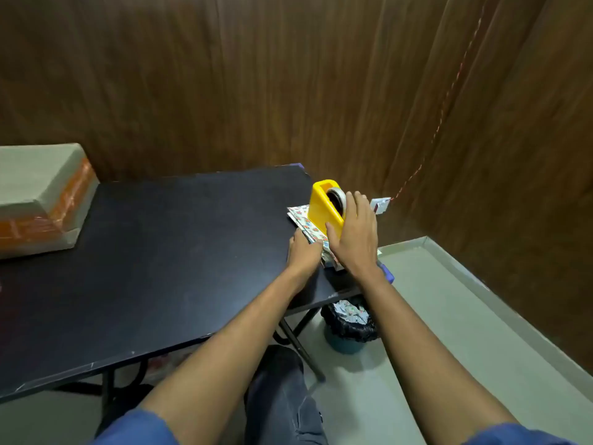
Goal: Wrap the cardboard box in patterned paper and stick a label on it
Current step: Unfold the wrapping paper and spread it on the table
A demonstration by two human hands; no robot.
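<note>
A cardboard box (35, 194) with orange tape bands sits at the far left of the black table (167, 261). At the table's right end lies a folded stack of patterned paper (301, 216), with a yellow tape dispenser (324, 207) holding a clear tape roll standing on it. My right hand (354, 234) wraps around the dispenser's near side, thumb on its yellow face. My left hand (303, 252) pinches the near edge of the paper stack. No label is visible.
A bin lined with a black bag (348, 326) holding paper scraps stands on the floor under the table's right corner. Wood-panelled walls close in behind and to the right. A small white fitting (380, 205) with a red cord sits by the wall.
</note>
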